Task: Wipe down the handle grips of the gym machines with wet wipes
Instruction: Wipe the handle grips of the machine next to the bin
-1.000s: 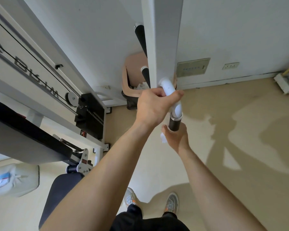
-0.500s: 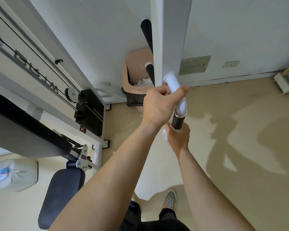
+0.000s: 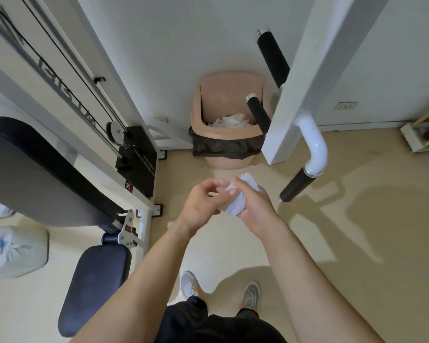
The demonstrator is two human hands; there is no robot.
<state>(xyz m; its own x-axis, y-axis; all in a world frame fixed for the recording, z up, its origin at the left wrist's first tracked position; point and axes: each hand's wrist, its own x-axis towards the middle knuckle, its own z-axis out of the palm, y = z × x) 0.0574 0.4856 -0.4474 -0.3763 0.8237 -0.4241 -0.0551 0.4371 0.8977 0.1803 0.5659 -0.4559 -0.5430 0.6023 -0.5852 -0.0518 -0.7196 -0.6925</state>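
A crumpled white wet wipe point(image 3: 235, 203) sits between both hands in front of my chest. My right hand point(image 3: 254, 206) grips it from the right, and my left hand point(image 3: 203, 203) pinches its left edge with curled fingers. The nearest black handle grip point(image 3: 298, 184) hangs free on a curved white tube point(image 3: 313, 147) to the right of my hands. Two more black grips point(image 3: 258, 113) point(image 3: 273, 56) stick out behind the white machine arm point(image 3: 305, 78).
A pink bin point(image 3: 227, 134) with a black liner holds used white wipes, against the wall ahead. A weight machine with a black seat pad point(image 3: 92, 285), backrest and weight stack point(image 3: 138, 160) fills the left. A plastic jug point(image 3: 13, 253) stands lower left.
Both hands have come off the handle and dropped toward my body. The left hand let go of the white tube and now holds the wipe together with the right hand.
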